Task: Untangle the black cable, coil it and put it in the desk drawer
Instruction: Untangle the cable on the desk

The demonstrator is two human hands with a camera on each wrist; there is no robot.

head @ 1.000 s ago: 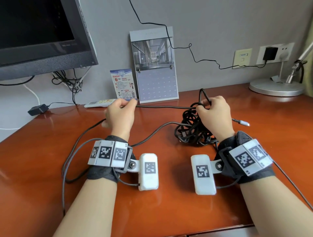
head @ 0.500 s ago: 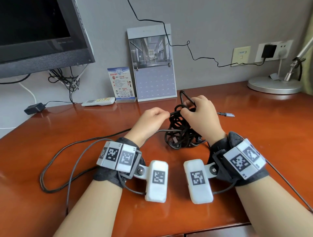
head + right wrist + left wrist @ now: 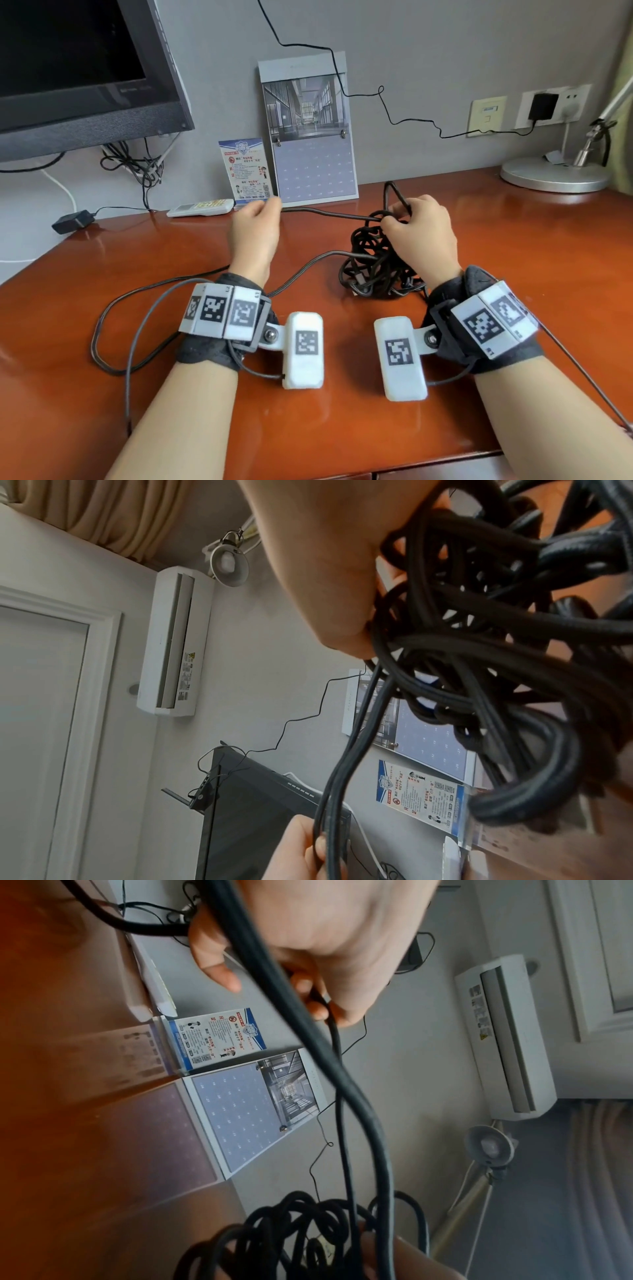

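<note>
On my left a monitor (image 3: 75, 68) overhangs the tabletop (image 3: 342, 428); a remote (image 3: 200, 207), card (image 3: 247, 168) and calendar (image 3: 308, 137) line the wall. My left hand (image 3: 255, 233) pinches a taut strand of the black cable (image 3: 373, 267), whose knotted mass sits beneath my right hand (image 3: 419, 236), fingers clamped on its loops. A lamp base (image 3: 551, 174) stands far right.

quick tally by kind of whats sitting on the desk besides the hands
black cable: 1
calendar: 1
info card: 1
remote: 1
black adapter: 1
lamp base: 1
total: 6
</note>
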